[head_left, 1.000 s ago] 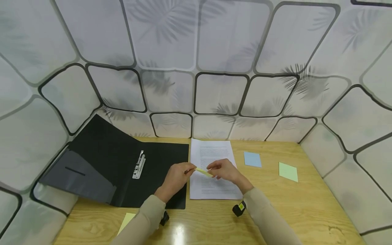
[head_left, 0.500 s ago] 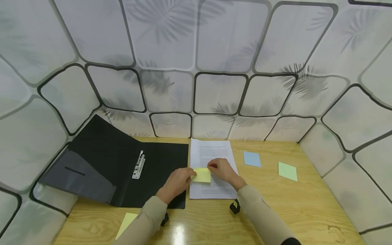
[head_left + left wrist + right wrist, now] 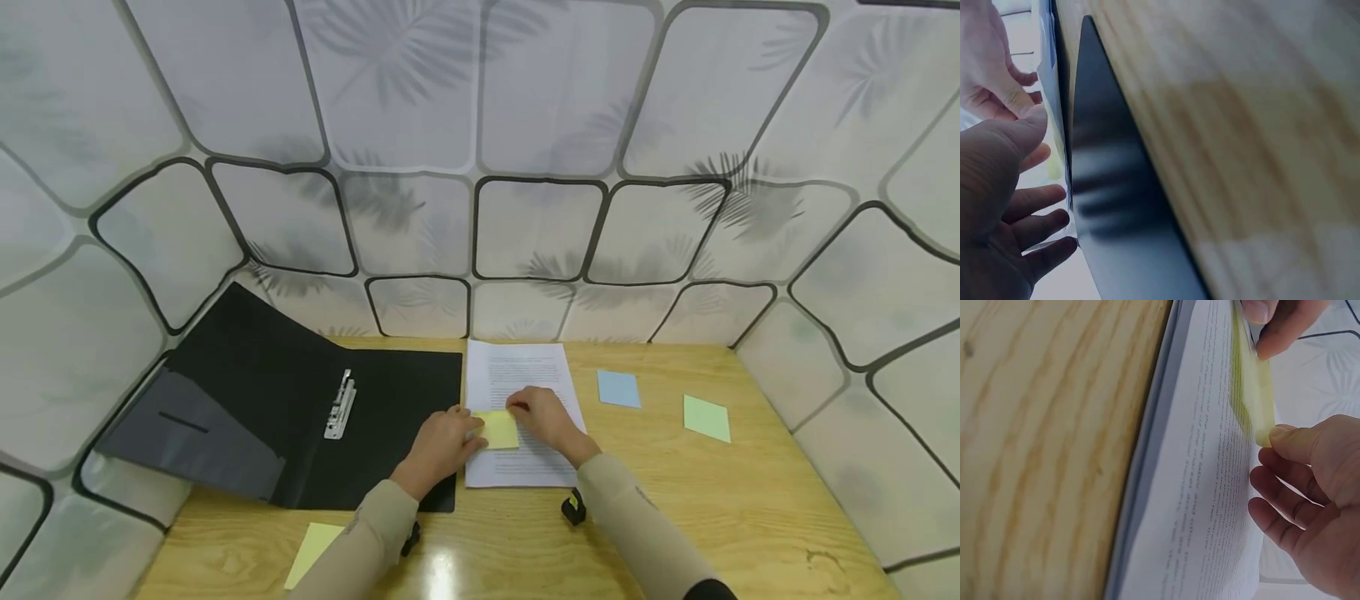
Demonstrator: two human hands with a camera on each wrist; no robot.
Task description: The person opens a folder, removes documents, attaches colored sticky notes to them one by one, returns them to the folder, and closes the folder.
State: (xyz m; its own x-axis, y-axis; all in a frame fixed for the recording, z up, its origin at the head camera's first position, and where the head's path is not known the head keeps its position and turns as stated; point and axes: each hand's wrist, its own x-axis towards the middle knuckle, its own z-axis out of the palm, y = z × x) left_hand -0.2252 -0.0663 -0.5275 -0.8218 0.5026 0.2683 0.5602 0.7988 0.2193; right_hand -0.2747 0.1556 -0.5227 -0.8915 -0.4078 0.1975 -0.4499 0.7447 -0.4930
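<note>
Two bare hands are at work on one yellow note, located over the printed paper stack, left of its centre. The right hand pinches the note's upper right corner between thumb and forefinger; its other fingers are bent loosely, as the right wrist view confirms. The left hand is at the note's left edge with its fingers spread and its thumb apart from the forefinger. In the right wrist view the note's pinched corner stands off the page; whether the far edge lies fully flat cannot be determined.

Just beside the stack, to its left, lies a black folder, open, with a metal clip mounted near its spine. Right of the stack, a blue note and a green note lie apart on the wooden table. A pale yellow slip is partly covered by the left sleeve. A patterned wall covering encloses the rear and sides.
</note>
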